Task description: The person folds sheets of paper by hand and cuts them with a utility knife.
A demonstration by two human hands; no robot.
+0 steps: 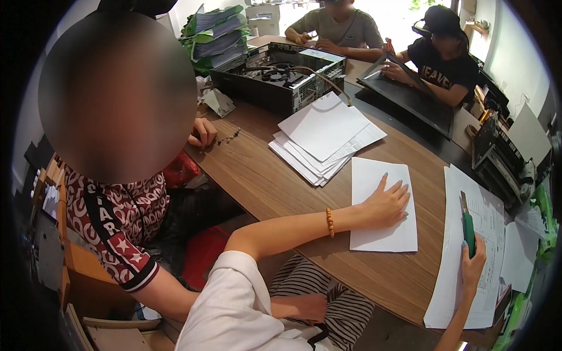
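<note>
My left hand [386, 203] lies flat, fingers spread, on a folded stack of white paper [380, 237] near the table's front edge. A beaded bracelet [330, 223] circles that wrist. In my right hand [475, 260] is a green utility knife [468, 227], its blade out and pointing away from me. The knife is over printed sheets [453, 292] at the table's right side. Beyond my left hand sits a loose pile of white papers [325, 131].
An opened computer case [278, 73] stands at the back. A co-worker in a patterned shirt [117, 234] sits close on my left, one hand [202, 133] near small screws [229, 136]. Across the table, a person [439, 58] handles a black panel [410, 96]; another [342, 32] sits alongside.
</note>
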